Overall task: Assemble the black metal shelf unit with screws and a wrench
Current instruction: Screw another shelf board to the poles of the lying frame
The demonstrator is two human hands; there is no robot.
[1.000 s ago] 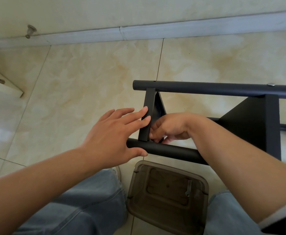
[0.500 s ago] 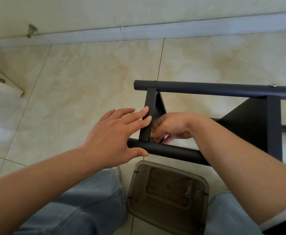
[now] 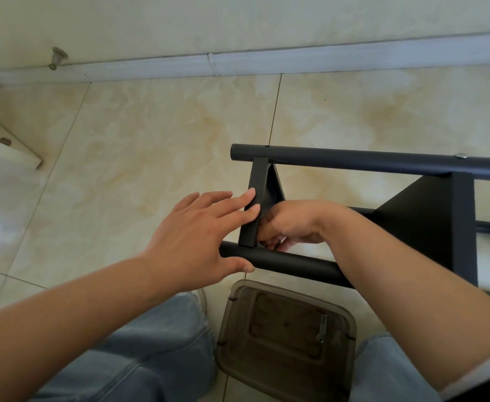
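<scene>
Straight fingers of the left hand (image 3: pixel 191 230) press flat against the black end panel (image 3: pixel 253 204) of the shelf unit, thumb hooked under the near tube (image 3: pixel 284 261), bracing rather than gripping. Right beside it at three o'clock, the right hand (image 3: pixel 291 223) is curled in behind the panel where it meets the tube; its fingertips seem to pinch something small at the joint, probably a screw or nut, but the object itself is hidden.

Nearest of all, at six o'clock between the denim knees, a smoky plastic tray (image 3: pixel 284 340) sits on the floor with a small metal wrench (image 3: pixel 321 329) lying in it, untouched.

Compared with a second ago almost nothing has shifted: both hands keep the same hold, the frame sits where it was, and only the right fingers look slightly reworked at the joint. I take that to mean the fastener is still being started by hand, so the wrench step has not yet arrived.

Farther out, at one o'clock, the far tube (image 3: pixel 354 159) runs off to the right, with a silver screw head (image 3: pixel 460 155) already seated where the next shelf panel (image 3: pixel 423 216) joins it. Beyond lie the beige floor tiles (image 3: pixel 151 140) and, at twelve o'clock, the white baseboard (image 3: pixel 267 63).
</scene>
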